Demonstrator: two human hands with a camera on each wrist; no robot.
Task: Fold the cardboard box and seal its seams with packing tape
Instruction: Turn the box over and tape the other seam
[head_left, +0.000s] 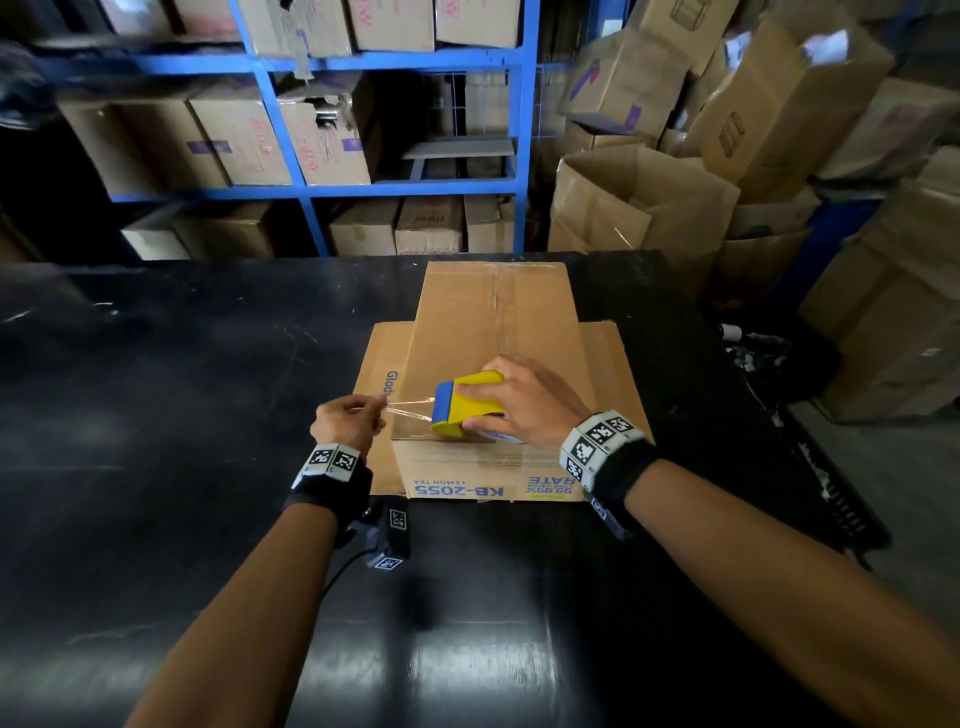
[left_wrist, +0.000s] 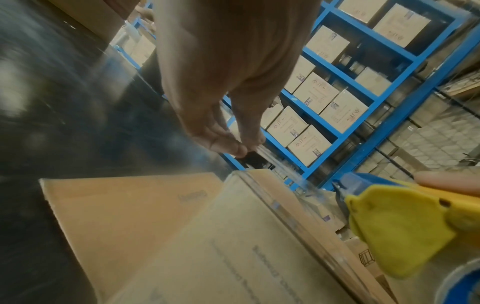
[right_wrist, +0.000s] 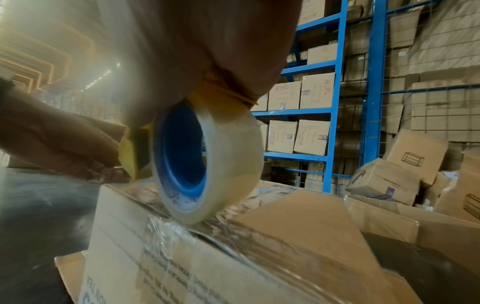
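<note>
A brown cardboard box (head_left: 493, 332) stands on the black table (head_left: 182, 364), its lower flaps splayed flat to either side. Clear tape runs along its top centre seam. My right hand (head_left: 524, 405) grips a yellow and blue tape dispenser (head_left: 462, 402) resting on the box's near top edge; its clear tape roll (right_wrist: 207, 164) touches the cardboard. My left hand (head_left: 345, 423) pinches the free end of the tape strip (head_left: 410, 408), stretched left from the dispenser past the box's left edge. The pinching fingertips (left_wrist: 233, 147) show in the left wrist view.
Blue metal shelving (head_left: 384, 62) full of cartons stands behind the table. Loose and open cardboard boxes (head_left: 727, 171) are piled at the right. A small black device with marker tags (head_left: 387, 535) lies on the table near my left wrist.
</note>
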